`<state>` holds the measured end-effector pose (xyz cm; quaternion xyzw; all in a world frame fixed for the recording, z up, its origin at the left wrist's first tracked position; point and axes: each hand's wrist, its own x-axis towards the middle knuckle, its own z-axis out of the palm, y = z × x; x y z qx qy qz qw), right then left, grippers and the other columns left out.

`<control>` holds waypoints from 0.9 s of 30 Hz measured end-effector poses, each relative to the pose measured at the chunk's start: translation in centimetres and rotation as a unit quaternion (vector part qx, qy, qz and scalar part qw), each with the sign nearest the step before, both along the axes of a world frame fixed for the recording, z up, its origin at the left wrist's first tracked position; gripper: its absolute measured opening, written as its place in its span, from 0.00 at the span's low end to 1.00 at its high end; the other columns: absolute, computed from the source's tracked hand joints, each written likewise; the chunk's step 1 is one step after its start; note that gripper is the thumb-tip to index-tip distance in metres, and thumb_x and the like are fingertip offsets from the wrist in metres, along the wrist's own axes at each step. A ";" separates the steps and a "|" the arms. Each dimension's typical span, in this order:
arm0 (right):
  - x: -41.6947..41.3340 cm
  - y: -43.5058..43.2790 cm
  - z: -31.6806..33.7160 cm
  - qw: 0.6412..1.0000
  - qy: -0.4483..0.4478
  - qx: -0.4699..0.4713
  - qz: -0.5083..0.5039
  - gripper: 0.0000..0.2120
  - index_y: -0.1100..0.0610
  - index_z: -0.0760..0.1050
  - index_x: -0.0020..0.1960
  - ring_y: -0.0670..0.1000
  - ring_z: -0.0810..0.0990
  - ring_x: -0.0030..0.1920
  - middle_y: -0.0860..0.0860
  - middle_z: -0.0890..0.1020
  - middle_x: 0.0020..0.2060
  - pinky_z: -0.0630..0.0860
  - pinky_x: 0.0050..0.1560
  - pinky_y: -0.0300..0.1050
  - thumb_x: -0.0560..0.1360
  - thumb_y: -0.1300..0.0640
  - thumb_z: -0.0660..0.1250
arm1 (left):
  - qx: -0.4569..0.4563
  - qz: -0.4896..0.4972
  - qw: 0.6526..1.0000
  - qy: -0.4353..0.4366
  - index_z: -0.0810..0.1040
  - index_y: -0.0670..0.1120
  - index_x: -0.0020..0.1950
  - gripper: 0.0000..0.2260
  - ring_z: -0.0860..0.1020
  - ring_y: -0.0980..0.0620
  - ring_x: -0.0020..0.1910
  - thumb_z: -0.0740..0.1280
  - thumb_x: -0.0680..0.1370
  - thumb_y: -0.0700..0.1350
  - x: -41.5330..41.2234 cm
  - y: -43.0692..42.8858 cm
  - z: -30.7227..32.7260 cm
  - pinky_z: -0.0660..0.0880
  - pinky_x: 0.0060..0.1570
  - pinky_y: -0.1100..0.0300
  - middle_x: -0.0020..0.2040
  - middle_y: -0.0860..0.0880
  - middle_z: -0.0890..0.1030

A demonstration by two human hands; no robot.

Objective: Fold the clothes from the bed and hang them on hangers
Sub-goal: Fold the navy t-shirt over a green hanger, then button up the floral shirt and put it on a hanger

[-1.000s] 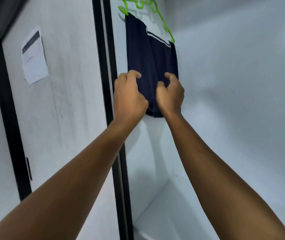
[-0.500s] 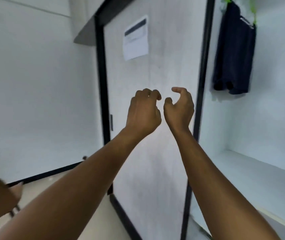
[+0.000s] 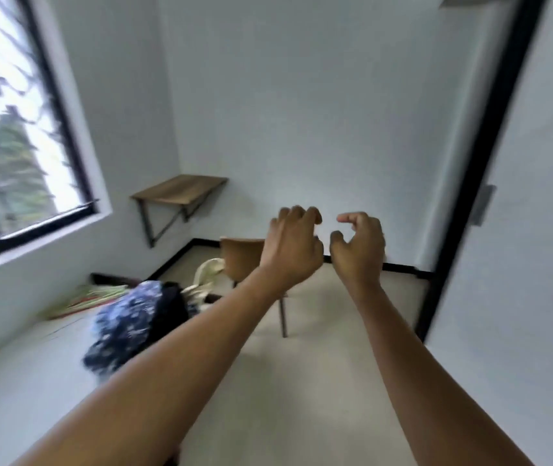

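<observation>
Clothes (image 3: 127,326) in neither hand. Left hand (image 3: 293,245) and right hand (image 3: 360,247) are raised side by side, fingers loosely curled, holding nothing. Brown chair (image 3: 241,260) behind them. The blue patterned heap lies on the bed (image 3: 16,381), lower left, below the window (image 3: 16,129).

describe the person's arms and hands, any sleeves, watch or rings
Both arms are bare as far up as the frame shows: no sleeve on the left forearm or right forearm. No watch, band or glove shows, and no ring can be made out on the left hand or right hand, though the picture is somewhat blurred.
</observation>
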<state>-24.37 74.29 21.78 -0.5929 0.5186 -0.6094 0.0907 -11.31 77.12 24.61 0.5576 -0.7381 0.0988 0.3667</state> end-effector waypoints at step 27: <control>39.8 -11.6 -28.9 0.722 0.458 0.343 0.390 0.14 0.53 0.75 0.62 0.56 0.73 0.63 0.52 0.70 0.63 0.73 0.63 0.47 0.76 0.56 0.67 | 0.374 0.305 0.863 0.151 0.75 0.49 0.65 0.17 0.76 0.42 0.61 0.65 0.76 0.47 43.2 -2.5 -28.7 0.74 0.57 0.51 0.61 0.45 0.79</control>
